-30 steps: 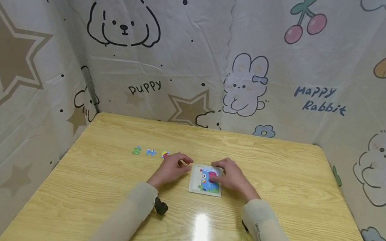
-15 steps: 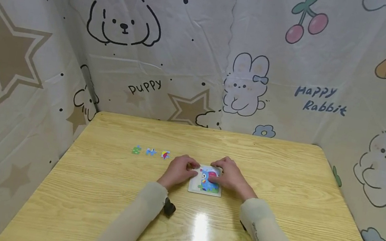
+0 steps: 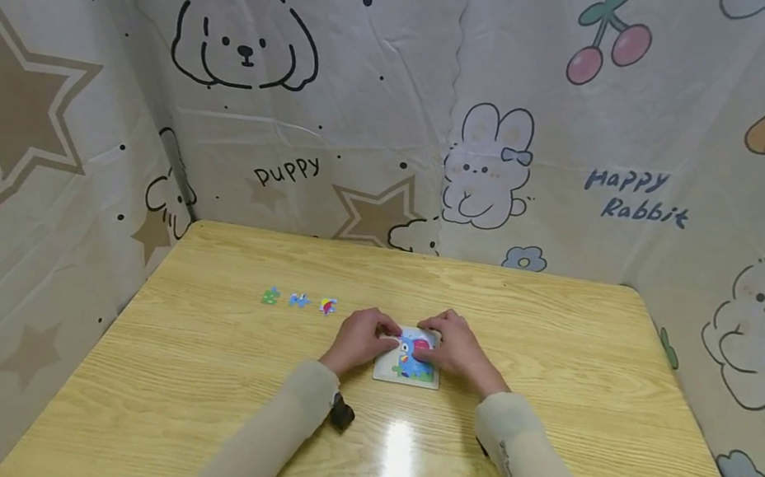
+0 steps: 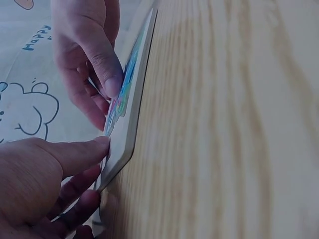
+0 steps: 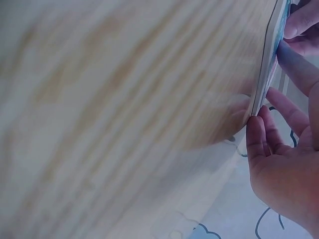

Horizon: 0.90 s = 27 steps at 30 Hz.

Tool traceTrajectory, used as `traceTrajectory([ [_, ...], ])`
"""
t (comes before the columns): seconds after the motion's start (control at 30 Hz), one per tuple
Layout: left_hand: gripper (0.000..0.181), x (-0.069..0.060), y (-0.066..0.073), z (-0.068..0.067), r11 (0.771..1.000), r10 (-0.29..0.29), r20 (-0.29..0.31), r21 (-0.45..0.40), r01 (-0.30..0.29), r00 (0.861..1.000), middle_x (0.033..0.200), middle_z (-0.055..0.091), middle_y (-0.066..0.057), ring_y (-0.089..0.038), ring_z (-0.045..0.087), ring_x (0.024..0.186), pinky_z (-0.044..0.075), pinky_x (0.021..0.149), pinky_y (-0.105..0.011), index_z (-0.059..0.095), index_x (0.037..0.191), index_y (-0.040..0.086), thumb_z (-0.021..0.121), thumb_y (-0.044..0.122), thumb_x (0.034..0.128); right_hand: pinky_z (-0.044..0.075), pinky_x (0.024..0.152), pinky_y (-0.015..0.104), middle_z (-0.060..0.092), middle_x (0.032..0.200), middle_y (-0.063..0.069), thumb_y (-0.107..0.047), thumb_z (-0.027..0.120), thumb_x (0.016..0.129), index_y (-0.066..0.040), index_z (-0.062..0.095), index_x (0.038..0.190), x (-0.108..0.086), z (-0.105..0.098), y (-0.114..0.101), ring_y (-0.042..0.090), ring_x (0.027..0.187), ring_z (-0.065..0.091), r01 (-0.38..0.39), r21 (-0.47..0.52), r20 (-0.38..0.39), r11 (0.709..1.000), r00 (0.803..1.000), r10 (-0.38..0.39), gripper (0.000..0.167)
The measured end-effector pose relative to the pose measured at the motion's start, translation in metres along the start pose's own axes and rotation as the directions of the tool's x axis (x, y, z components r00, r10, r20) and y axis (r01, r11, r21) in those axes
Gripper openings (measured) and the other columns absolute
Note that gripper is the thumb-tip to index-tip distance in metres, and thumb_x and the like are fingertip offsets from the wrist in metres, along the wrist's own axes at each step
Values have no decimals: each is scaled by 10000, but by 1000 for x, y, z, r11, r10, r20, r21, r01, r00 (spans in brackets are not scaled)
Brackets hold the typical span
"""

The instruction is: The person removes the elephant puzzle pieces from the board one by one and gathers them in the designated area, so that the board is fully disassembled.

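A small jigsaw puzzle board (image 3: 384, 370) lies flat on the table between both hands. Its pale frame holds a partly filled picture of a blue animal (image 3: 416, 370); a bare strip shows along the left side. My left hand (image 3: 357, 340) is at the board's far left corner, thumb on top and fingers by the edge in the left wrist view. My right hand (image 3: 458, 349) grips the far right edge, its thumb (image 4: 110, 82) resting on the picture. Three loose pieces lie left of the hands: green (image 3: 270, 297), blue (image 3: 299, 300), and yellow with red (image 3: 328, 306).
The wooden table (image 3: 560, 350) reaches back to a patterned cloth curtain (image 3: 388, 106), which also stands on both sides. A bright light reflection falls on the table in front of the board.
My left hand has moved right, from beside the board onto its far left corner, uncovering the yellow and red piece. My right hand and the board stay nearly still.
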<state>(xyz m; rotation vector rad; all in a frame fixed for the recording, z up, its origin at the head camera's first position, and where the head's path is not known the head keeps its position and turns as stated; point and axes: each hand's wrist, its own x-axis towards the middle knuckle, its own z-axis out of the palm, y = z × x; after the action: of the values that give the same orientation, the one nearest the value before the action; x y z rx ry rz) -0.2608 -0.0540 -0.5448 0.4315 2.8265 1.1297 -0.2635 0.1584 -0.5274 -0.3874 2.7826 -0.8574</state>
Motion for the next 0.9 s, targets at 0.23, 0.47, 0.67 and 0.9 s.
traceTrajectory([
  [0.23,73,1,4,0,1000,-19,-9,-25,19,1000,966,719,-18,-153,547,829,444,779,-323,793,989,138,797,172,925,459,1040,481,563,1290,101,-292,844,886,-143,690,1349,0,-2,0,292,1191,512,-8,4,7,1000,1000,8,510],
  [0.47,47,4,5,1,999,-45,-9,-25,45,999,932,698,0,-145,538,813,440,760,-302,777,968,132,788,163,934,460,1035,489,560,1283,102,-285,846,885,-140,690,1349,-1,-1,0,294,1188,511,-8,10,11,1000,1000,7,511],
  [0.67,48,5,5,1,999,-14,-10,32,15,1000,911,675,10,-127,533,787,447,742,-282,779,962,134,782,177,941,453,1042,489,555,1285,104,-284,844,887,-138,692,1346,-2,-2,-1,295,1191,500,-18,17,14,1000,1000,18,505],
  [0.9,45,6,4,-1,998,11,18,54,-12,1000,910,660,11,-128,539,800,464,764,-289,768,971,141,763,183,958,452,1037,484,551,1288,103,-274,842,889,-132,693,1339,-3,-3,-2,292,1191,496,-15,26,17,1000,1000,14,495],
])
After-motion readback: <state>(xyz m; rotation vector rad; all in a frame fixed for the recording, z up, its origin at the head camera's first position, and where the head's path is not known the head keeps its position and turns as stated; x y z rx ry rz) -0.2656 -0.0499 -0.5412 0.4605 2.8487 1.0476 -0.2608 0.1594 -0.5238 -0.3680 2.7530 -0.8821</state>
